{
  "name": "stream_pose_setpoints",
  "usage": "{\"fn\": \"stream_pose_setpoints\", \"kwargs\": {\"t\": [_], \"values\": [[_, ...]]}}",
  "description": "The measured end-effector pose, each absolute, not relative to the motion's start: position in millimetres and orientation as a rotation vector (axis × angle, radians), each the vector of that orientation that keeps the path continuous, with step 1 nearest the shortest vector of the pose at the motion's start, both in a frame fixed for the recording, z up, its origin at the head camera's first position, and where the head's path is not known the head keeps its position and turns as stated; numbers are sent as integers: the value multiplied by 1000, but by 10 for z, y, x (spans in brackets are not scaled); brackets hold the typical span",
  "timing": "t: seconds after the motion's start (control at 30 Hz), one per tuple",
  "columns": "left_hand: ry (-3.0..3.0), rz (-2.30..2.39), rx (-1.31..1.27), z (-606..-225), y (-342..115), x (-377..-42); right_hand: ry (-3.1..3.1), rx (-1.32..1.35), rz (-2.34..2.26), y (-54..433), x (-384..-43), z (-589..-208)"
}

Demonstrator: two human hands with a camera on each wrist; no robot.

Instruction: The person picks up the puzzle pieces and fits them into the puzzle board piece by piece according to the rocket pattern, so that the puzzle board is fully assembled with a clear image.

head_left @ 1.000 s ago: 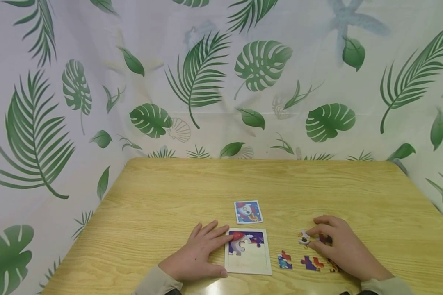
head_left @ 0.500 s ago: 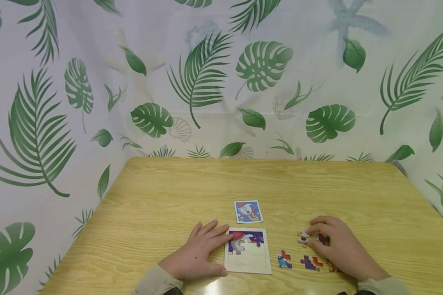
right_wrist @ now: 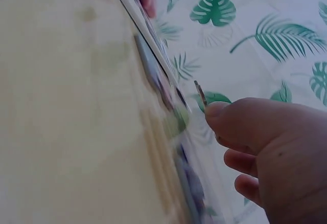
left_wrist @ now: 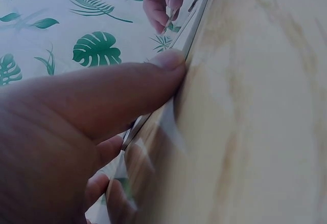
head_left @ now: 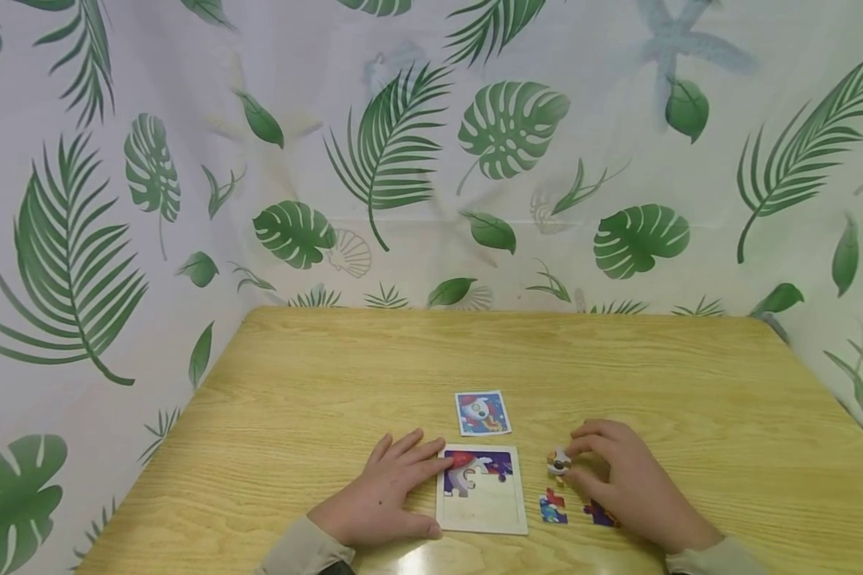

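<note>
My right hand pinches a white jigsaw piece with orange bits between thumb and fingertips, just right of the puzzle tray. In the right wrist view that piece shows edge-on, raised above the table. My left hand lies with fingers spread along the left side of the white-rimmed puzzle tray, one fingertip over its edge. Joined pieces in purple, red and grey fill the tray's top and upper left; its lower right shows bare backing.
A small picture card of a white rocket lies behind the tray. A red and blue piece lies right of the tray, and a purple piece is partly under my right hand. A leaf-patterned cloth hangs behind the wooden table.
My right hand has moved left toward the tray, carrying the white jigsaw piece, which has turned a little. My left hand stays in place on the tray's edge.
</note>
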State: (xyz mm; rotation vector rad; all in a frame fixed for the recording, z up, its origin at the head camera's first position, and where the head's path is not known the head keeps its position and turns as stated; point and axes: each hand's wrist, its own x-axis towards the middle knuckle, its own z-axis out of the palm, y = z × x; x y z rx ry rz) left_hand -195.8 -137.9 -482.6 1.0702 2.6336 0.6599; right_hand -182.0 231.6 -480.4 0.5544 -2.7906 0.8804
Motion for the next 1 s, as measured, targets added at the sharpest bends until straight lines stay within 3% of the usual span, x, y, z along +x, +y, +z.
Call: {"fn": "stream_pose_setpoints", "kwargs": {"t": [0.57,1.0], "values": [[2635,641,1036,-4825,-1374,-1951,-2692,801,821,1707,-1867,-4864],[2637,648,1064,-4824,-1372,-1953,-2759,830,803,1450,-1891,-4885]]}}
